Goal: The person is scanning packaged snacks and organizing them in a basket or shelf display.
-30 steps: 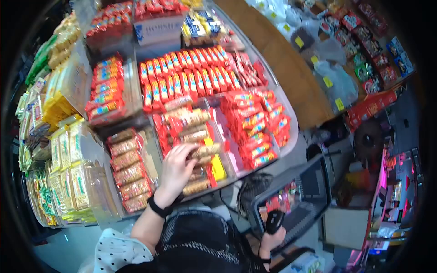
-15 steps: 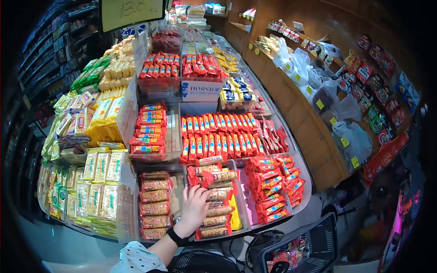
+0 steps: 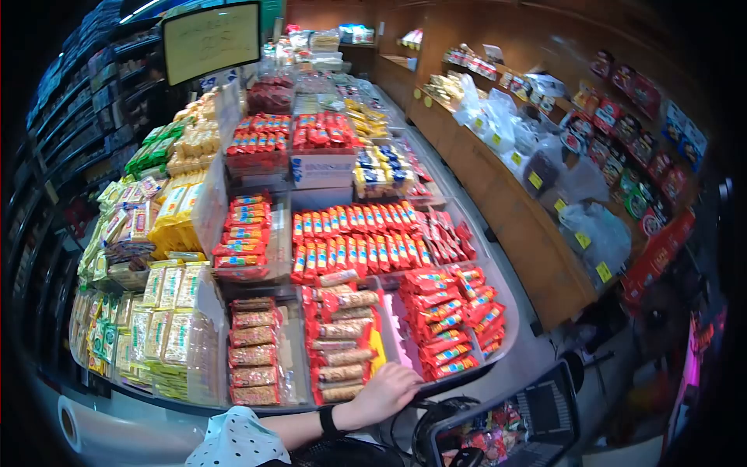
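Observation:
My left hand (image 3: 387, 395), with a black band on its wrist, is over the front rim of the display, just right of the brown-and-red wrapped snack rolls (image 3: 342, 352). Its fingers curl downward, and whatever they may hold is hidden. The rolls lie stacked in a clear bin, with a bit of yellow showing at its right side. A black shopping basket (image 3: 556, 416) with small wrapped items in it is close by on the right. Red-wrapped snack bars (image 3: 440, 323) fill the bin beyond my fingers. My right hand is out of view.
More rolls (image 3: 254, 350) lie in the bin to the left, beside stacked pale yellow-green packets (image 3: 167, 327). Rows of red bars (image 3: 358, 241) are behind. A wooden shelf (image 3: 498, 226) with bagged goods runs along the right. A yellow sign (image 3: 212, 43) hangs above.
My left hand has left the snack rolls and moved right and toward me, to the display's front edge. The camera view has shifted slightly.

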